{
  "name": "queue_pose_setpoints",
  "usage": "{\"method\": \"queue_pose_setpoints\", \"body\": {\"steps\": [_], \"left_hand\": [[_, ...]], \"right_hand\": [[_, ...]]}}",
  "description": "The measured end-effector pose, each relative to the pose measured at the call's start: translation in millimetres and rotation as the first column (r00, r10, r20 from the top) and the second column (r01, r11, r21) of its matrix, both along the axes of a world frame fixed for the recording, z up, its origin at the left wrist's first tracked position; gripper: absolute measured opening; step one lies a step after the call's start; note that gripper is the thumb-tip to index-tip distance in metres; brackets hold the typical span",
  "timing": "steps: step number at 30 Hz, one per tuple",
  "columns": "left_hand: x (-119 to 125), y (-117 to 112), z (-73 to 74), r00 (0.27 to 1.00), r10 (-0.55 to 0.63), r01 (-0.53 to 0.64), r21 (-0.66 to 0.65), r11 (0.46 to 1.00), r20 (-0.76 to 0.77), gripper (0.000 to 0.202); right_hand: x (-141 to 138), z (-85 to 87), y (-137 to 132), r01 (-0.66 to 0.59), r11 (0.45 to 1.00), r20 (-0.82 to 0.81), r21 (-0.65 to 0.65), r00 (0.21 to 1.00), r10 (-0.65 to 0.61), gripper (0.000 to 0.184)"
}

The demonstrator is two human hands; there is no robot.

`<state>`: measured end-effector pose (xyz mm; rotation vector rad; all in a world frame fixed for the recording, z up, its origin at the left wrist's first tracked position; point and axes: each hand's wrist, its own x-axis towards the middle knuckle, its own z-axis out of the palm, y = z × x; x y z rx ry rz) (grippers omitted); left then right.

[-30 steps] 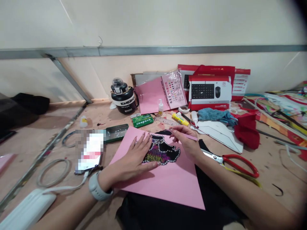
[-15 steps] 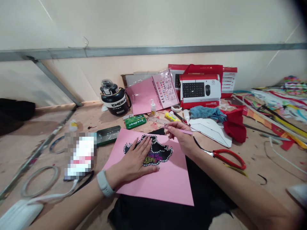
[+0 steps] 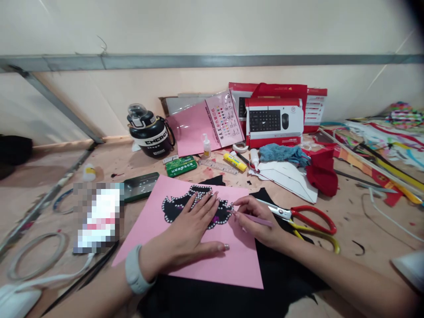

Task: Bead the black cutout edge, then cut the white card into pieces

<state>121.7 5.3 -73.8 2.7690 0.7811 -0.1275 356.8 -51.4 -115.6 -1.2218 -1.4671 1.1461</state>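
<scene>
My left hand [image 3: 188, 225] lies flat with fingers spread on a black cutout shape [image 3: 174, 210] edged with white pearl-like beads. Under its fingers, part of the shape and its purple decoration is hidden. The cutout rests on a sheet of pink paper [image 3: 212, 267]. My right hand [image 3: 256, 223] is closed around a slim pink pen-like stick [image 3: 260, 220], with its fingertips at the right edge of the beaded shape. Whether the stick's tip touches the shape, I cannot tell. Black fabric [image 3: 281, 274] lies beneath the paper.
Scissors [image 3: 311, 218] with red and yellow handles lie right of the paper. Behind it are a glue stick [image 3: 235, 162], a ruler [image 3: 218, 166], a green box [image 3: 181, 166] and a small pump bottle [image 3: 206, 145]. A dark tray [image 3: 141, 186] and a lit phone [image 3: 99, 218] sit left.
My right hand has moved down from above the paper's top edge to the cutout's right edge. My left hand has shifted right, covering more of the coloured middle. The scissors' blades now show.
</scene>
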Motion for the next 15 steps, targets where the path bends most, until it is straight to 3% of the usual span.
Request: {"method": "queue_pose_setpoints", "body": {"steps": [6, 9, 15], "left_hand": [[4.7, -5.7, -8.2, 0.999, 0.034, -0.034, -0.029, 0.999, 0.004, 0.091], [3.1, -5.6, -15.1, 0.999, 0.029, -0.029, -0.008, 1.000, 0.037, 0.091], [3.1, -7.8, -21.9, 0.998, 0.038, -0.038, 0.008, 0.999, 0.043, 0.092]], "right_hand": [[-3.9, -5.8, 4.2, 0.044, 0.999, 0.005, 0.007, 0.999, -0.045, 0.018], [-5.1, -5.2, 9.9, 0.095, 0.995, -0.084, -0.039, 0.992, -0.098, 0.015], [-8.7, -7.1, 17.9, 0.067, 0.988, -0.239, -0.139, 0.966, -0.099, 0.018]]}}
